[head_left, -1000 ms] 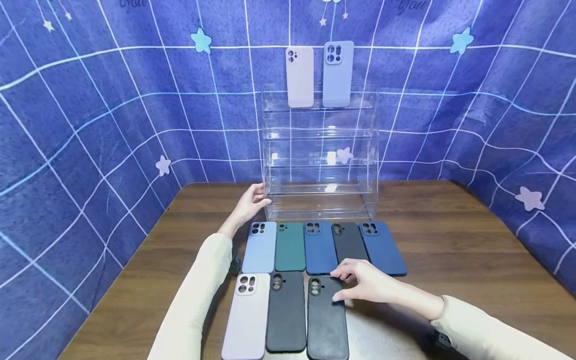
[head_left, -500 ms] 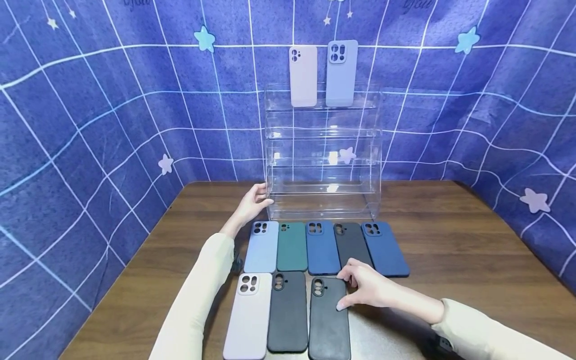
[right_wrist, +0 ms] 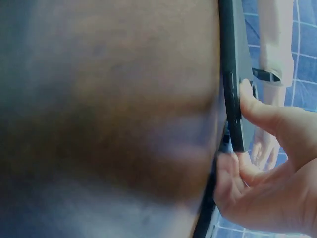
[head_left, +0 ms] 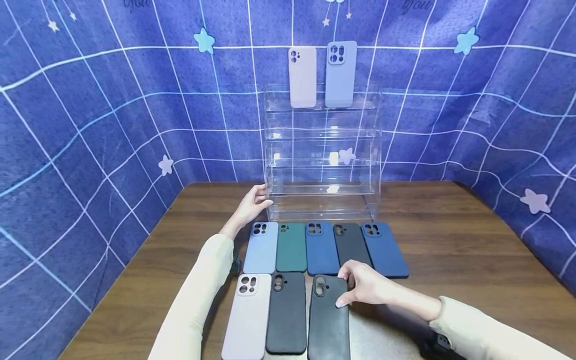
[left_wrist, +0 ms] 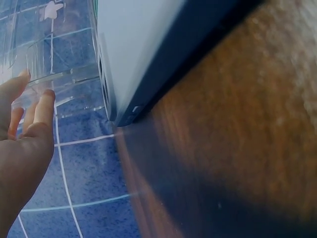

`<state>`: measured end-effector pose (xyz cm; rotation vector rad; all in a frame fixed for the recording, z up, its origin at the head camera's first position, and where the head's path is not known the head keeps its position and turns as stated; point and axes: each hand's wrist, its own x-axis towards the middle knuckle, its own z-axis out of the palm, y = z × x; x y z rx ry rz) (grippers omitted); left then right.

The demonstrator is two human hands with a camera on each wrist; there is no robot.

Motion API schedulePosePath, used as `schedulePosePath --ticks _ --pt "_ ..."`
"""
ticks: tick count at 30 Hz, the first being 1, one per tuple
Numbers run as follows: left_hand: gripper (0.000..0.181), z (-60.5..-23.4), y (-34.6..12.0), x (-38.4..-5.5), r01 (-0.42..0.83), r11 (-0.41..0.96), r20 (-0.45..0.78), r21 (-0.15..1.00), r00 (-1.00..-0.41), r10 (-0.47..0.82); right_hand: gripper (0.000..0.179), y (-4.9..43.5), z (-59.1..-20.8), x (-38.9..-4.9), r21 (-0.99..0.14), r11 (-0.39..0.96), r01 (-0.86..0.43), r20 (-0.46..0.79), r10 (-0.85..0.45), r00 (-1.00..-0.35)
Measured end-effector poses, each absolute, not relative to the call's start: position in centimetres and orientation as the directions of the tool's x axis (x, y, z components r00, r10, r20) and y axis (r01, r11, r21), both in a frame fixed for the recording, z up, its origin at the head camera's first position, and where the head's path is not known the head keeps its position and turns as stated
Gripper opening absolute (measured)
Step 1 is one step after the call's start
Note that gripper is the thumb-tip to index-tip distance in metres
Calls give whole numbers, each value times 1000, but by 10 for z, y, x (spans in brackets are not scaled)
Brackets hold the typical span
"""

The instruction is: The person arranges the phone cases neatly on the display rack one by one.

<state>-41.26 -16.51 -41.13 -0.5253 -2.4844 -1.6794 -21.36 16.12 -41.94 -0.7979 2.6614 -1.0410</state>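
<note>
My right hand [head_left: 368,285] pinches the upper right corner of a black phone case [head_left: 328,320], thumb on its back and fingers at its top edge. The case's top end is tipped up a little. In the right wrist view the thumb presses the face of this case [right_wrist: 234,99], and the fingertips are partly hidden behind its end. My left hand [head_left: 249,206] holds the lower left side of a clear acrylic display rack [head_left: 315,194], thumb in front and fingers at the side. The left wrist view has the hand [left_wrist: 27,148] around the rack's clear edge [left_wrist: 74,77].
A pink case [head_left: 303,80] and a light blue case [head_left: 339,82] stand on the rack's top tier. Before the rack lies a row with a green case [head_left: 291,250] and several others. A lilac case [head_left: 246,320] and another black case [head_left: 286,315] lie nearer.
The top end of the black case has risen slightly in the right hand's pinch. The right hand has shifted a little to the right; the left hand stays at the rack.
</note>
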Motion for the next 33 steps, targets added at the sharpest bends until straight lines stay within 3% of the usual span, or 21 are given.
schedulePosePath --ticks 4,12,18,33 --pt "57 -413 -166 -413 338 325 274 883 -935 227 49 164 -414 -217 -722 590 -362 -11 -533 -846" --pt "58 -415 -167 -413 314 335 251 888 -943 218 55 169 -404 -223 -757 524 -390 83 -515 -853" --pt "59 -415 -166 -415 316 324 252 892 -941 224 44 167 -393 -224 -837 419 -353 120 -488 -864" --pt "56 -413 -166 -412 309 321 244 895 -943 229 29 177 -346 -238 -750 479 -457 247 -438 -864"
